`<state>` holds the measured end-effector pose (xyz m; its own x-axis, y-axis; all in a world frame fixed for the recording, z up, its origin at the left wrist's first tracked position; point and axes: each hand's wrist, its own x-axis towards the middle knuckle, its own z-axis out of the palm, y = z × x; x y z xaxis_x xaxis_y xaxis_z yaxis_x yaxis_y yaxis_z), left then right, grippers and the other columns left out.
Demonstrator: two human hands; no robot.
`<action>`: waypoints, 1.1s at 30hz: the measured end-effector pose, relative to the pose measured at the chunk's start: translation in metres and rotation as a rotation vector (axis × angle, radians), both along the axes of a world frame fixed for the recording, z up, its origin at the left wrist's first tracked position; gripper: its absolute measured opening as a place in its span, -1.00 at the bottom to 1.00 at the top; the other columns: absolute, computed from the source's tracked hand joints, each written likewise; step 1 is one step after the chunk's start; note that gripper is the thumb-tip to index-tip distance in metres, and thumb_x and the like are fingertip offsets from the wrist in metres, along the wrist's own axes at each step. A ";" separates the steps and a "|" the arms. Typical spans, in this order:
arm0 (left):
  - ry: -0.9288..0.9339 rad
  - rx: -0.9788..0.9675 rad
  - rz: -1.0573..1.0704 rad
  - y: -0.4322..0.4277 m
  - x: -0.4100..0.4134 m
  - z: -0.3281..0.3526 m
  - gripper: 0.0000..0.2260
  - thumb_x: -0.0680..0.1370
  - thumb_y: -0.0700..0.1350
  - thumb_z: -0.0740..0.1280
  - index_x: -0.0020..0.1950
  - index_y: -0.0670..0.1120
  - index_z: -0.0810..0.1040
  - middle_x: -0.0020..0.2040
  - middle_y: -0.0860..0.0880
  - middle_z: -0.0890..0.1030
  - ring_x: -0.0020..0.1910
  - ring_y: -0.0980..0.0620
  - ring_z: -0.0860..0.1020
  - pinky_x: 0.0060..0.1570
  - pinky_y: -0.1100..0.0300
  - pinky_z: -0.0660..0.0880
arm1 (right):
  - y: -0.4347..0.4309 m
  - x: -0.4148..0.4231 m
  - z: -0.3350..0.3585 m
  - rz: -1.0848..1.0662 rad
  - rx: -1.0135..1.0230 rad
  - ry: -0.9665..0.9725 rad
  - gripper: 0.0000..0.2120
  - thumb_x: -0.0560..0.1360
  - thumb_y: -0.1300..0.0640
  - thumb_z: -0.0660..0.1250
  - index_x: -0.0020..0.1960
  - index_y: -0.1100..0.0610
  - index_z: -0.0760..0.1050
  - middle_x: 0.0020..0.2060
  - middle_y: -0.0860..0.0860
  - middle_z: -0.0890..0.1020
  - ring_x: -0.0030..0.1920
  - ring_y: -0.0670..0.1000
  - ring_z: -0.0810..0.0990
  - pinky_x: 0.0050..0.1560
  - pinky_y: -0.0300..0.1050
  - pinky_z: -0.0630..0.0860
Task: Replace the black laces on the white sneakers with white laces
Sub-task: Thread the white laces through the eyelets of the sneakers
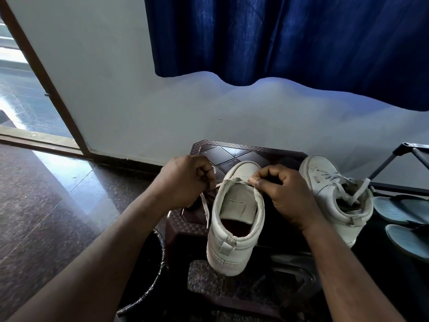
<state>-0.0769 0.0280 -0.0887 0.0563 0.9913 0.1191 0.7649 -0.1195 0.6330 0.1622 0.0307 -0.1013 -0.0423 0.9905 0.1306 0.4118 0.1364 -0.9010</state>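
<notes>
Tightly, left hand (185, 180), right hand (285, 194) pinch lace (204, 206) (white).

sneaker (234, 219) on stool (192, 226), second sneaker (334, 196) right, sandals (404, 219) beyond

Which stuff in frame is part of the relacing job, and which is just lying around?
Job:
- near sneaker, only partly laced
- white lace, gripped by left hand and pinched by right hand
- second sneaker, already white-laced
- stool under both

Lying about:
- sandals
- curtain
- dark bin
- rack frame
</notes>
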 end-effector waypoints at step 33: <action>-0.493 -0.378 -0.030 -0.001 0.017 0.004 -0.73 0.60 0.03 0.45 -0.05 -0.19 0.70 -0.28 0.00 0.64 -0.44 0.19 0.47 -0.42 0.37 0.39 | 0.005 -0.014 -0.002 -0.037 -0.061 0.010 -0.81 0.49 0.12 0.52 -0.29 -0.03 0.69 -0.15 -0.14 0.68 -0.09 -0.17 0.66 0.05 -0.17 0.52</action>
<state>-0.0601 0.0273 -0.0846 0.1128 0.9688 -0.2208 0.3717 0.1649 0.9136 0.1479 0.0354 -0.1034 -0.0040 0.9975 0.0703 0.4064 0.0658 -0.9113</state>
